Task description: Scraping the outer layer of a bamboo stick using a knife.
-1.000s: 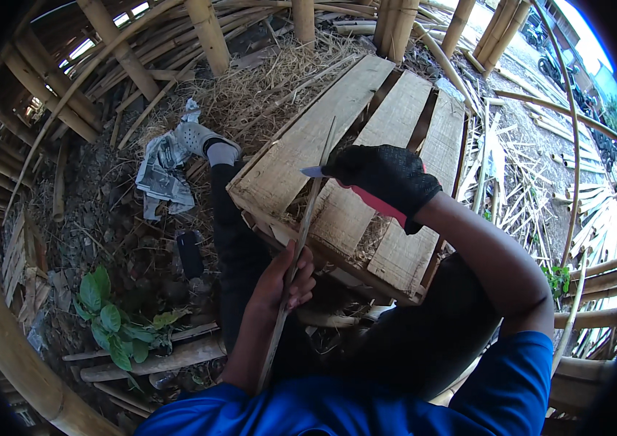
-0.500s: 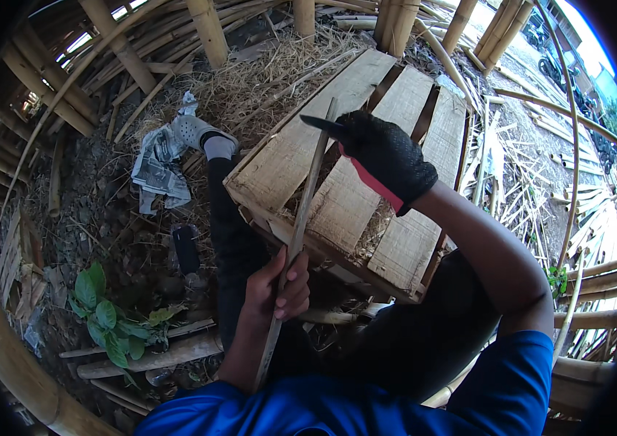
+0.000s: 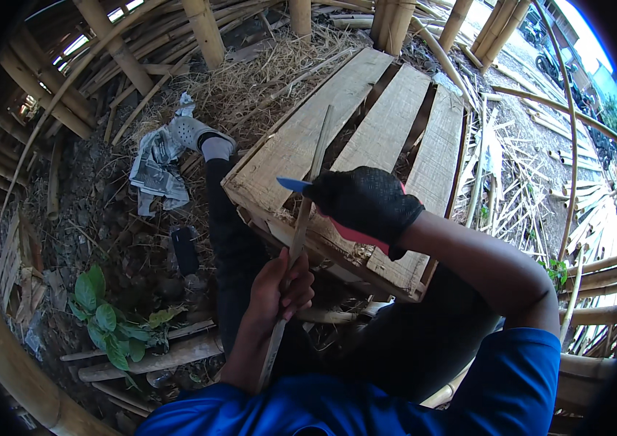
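Observation:
A long, thin bamboo strip (image 3: pixel 320 145) slants up from my lap across the near edge of a slatted wooden crate (image 3: pixel 367 138). My bare left hand (image 3: pixel 279 289) is closed round its lower part. My right hand (image 3: pixel 363 207), in a black and red glove, is closed on a knife; the handle is hidden in the fist. The knife blade (image 3: pixel 292 184) points left and crosses the strip above my left hand. Whether the gloved fingers also touch the strip I cannot tell.
Crumpled newspaper (image 3: pixel 157 171) lies by my shoe (image 3: pixel 194 134). A dark phone-like slab (image 3: pixel 185 251) rests on the soil near a leafy plant (image 3: pixel 109 320). Bamboo posts (image 3: pixel 204 33) stand behind the crate, with straw around them. Cut bamboo strips (image 3: pixel 512 189) litter the ground at right.
My right hand with the knife has slid down the bamboo strip, toward my left hand and my body. The left hand keeps its grip in nearly the same place.

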Tool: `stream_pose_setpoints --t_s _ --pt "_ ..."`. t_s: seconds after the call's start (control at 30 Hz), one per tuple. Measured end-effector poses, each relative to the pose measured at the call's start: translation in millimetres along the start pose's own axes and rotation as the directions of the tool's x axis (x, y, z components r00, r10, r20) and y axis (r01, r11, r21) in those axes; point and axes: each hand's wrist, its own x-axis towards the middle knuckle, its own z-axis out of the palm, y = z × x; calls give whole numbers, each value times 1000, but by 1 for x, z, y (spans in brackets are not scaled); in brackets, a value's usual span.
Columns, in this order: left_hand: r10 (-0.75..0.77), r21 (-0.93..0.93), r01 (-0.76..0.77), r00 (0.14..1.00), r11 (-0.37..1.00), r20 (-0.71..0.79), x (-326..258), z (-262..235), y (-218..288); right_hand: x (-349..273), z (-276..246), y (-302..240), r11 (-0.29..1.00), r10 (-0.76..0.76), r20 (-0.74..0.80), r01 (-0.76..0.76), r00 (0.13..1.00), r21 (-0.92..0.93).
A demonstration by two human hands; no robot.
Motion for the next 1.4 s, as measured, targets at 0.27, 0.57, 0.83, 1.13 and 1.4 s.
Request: stream_pose_setpoints --t_s 0.27,0.57,0.83,1.13,1.4 --pt "70 127 -62 996 990 -60 3 12 2 6 -17 17 1000 -20 -140 17 990 -26" --pt "137 338 -66 972 939 -190 -4 20 8 14 -31 37 996 48 -165 -59 985 -62" --pt "152 90 -147 987 985 -57 -8 13 12 11 -27 27 997 46 -151 -37 987 66" --pt "107 110 -98 992 989 -74 -8 13 14 3 -10 14 997 -64 -129 59 990 -45" --pt "86 75 -81 995 994 -55 -5 15 15 2 -11 25 984 -127 -194 99 973 -147"
